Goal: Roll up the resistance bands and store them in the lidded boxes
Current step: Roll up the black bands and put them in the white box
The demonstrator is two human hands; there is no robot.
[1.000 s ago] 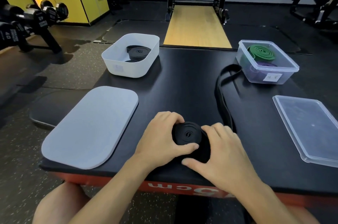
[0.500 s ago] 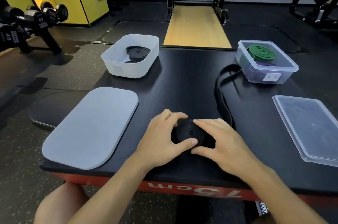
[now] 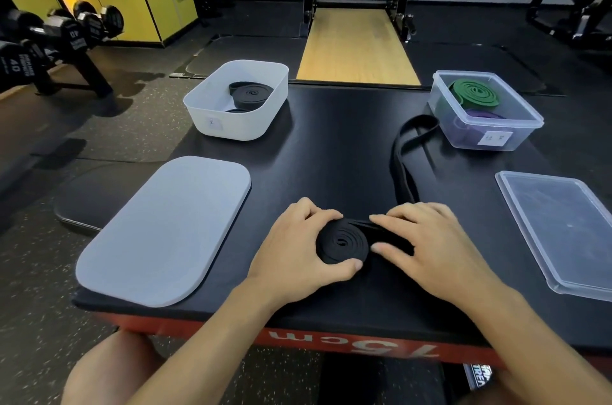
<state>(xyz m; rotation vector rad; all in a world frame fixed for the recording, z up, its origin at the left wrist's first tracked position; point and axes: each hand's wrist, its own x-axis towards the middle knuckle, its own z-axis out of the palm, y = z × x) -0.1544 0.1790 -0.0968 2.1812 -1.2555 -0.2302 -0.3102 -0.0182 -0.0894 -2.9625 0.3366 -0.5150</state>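
My left hand (image 3: 298, 249): fingers and thumb curled round coiled part of black rubber resistance band (image 3: 342, 242), near front edge of black surface (image 3: 331, 146). My right hand (image 3: 430, 252): fingers and thumb pinching band's flat strap just beside coil. Loose tail runs toward clear plastic box (image 3: 530, 121) at far right corner, holding green rolled band (image 3: 473, 93) and purple rolled band (image 3: 483, 115). White plastic box (image 3: 231, 129) far left.

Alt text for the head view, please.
The left hand and right hand hold a half-rolled black band on the table, its tail reaching toward a clear box of coloured bands. A white box holds black bands; the white lid and clear lid lie off.
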